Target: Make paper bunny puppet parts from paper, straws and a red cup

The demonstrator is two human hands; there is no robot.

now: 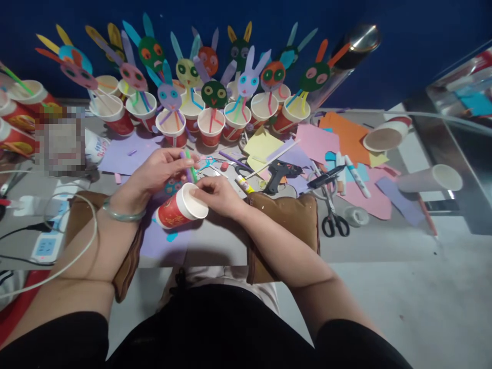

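My left hand is closed on drinking straws, one purple and one green, which stand up between thumb and fingers. With fingers closed on its rim, my right hand holds a red and white paper cup. The cup lies tilted, its mouth toward the right hand and its base down to the left. The straws' lower ends reach close to the cup rim; whether they touch it I cannot tell. Below my left hand is a blue paper piece, partly hidden. A purple sheet lies under the cup.
Several paper cups with rabbit faces, one a dark green face, line the back. A black glue gun, scissors, markers, orange paper and tape lie right. Brown cushions sit under my forearms. A power strip is left.
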